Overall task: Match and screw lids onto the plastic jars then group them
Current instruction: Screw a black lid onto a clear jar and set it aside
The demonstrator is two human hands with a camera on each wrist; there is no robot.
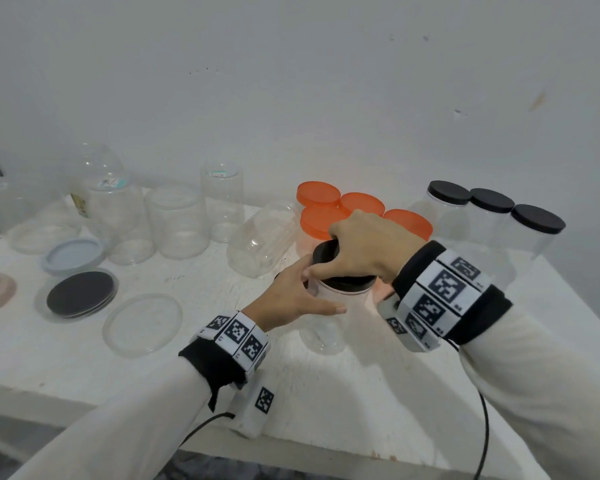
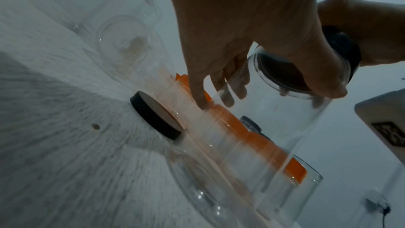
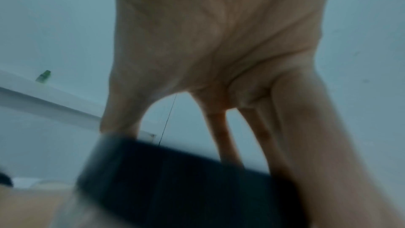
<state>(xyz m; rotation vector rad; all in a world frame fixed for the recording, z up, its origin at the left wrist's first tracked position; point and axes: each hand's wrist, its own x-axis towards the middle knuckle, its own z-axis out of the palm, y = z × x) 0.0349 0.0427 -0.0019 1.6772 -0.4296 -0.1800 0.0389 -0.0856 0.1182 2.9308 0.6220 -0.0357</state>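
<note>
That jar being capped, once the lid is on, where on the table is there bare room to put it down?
Bare table lies in front of the jar, toward the near edge between the two sleeves. Another free strip runs between the clear lid and the left hand. The back is crowded: orange lids, three black-capped jars and open jars.

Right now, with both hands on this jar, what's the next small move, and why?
Probably keep twisting the black lid with the right hand while the left hand steadies the jar: the lid sits on the mouth, but whether it is tight can't be told.
</note>
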